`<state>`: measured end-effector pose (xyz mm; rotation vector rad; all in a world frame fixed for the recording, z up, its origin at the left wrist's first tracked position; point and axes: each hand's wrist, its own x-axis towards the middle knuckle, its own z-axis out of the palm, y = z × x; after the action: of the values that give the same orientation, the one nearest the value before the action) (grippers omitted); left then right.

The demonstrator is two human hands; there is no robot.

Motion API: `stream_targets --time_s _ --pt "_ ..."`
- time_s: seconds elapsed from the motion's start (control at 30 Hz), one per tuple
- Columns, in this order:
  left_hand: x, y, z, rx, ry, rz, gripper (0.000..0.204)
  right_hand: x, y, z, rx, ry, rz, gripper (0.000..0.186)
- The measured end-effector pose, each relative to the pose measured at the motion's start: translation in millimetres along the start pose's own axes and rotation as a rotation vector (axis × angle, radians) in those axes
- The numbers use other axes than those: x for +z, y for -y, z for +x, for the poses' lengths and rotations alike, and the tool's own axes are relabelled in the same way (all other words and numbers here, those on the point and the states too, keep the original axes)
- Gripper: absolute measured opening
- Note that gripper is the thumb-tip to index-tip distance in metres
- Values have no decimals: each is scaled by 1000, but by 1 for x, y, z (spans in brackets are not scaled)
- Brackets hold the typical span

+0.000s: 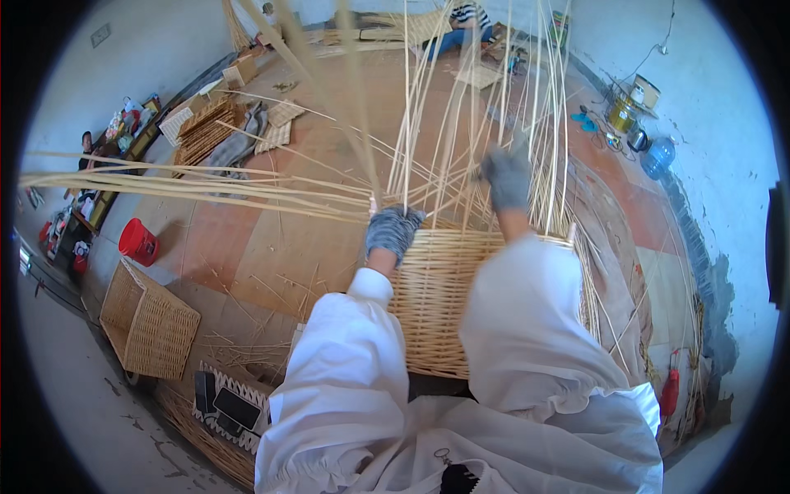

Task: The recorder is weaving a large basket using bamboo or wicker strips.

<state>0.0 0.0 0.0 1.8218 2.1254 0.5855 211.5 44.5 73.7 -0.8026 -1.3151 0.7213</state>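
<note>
Nearest us, between our white sleeves point(346, 354), a wicker basket point(436, 296) rests just before our lap. We judge it light and springy: the tightly woven wall should stay stiff, dry and hardly slippery, while thin rods could snap under a sharp bend. The rim corners look the best hold. At its left corner our gloved left hand point(395, 232) has its fingers curled over the rim; our gloved right hand point(505, 179), above the rim on the right, is blurred, and we cannot tell how its fingers stand. Beyond, long rods point(82, 179) fan left and upward.

On the floor to our left, a second wicker basket point(160, 333) lies tipped, inner wall showing. Farther off stand a red bucket point(138, 242), a blue water jug point(657, 156) and a gold tin point(621, 115), contents unclear.
</note>
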Motion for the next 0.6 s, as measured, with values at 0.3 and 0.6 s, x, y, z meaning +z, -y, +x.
stream_targets --time_s 0.3,0.6 --pt "15 -34 28 -165 212 93 77 -27 22 -86 263 197 733 34" --pt "-26 -139 28 174 -64 -103 56 -88 -25 -94 459 -172 739 26"
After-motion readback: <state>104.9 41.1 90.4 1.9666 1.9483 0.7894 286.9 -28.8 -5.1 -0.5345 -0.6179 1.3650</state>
